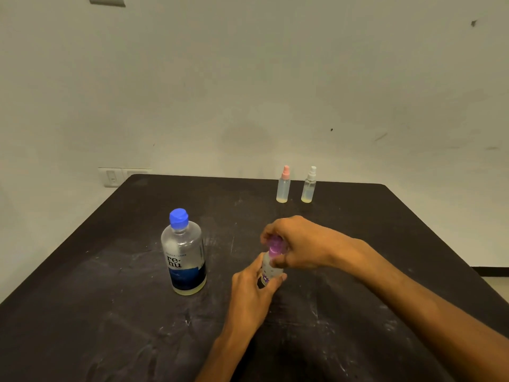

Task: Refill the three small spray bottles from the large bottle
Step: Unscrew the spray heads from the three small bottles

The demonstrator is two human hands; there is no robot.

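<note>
A large clear bottle (184, 255) with a blue cap and a dark blue label stands upright left of centre, holding a little yellowish liquid at its base. My left hand (253, 293) grips the body of a small spray bottle (269, 267) with a purple top. My right hand (297, 242) is closed over that purple top. At the far edge stand two more small spray bottles: one with a pink top (283, 186) and one with a white top (309, 186), each with a thin layer of liquid at the bottom.
The dark table (110, 312) is scuffed with white marks and backs onto a pale wall. A wall socket plate (114, 176) sits behind the table's far left corner. The table's right edge drops to the floor.
</note>
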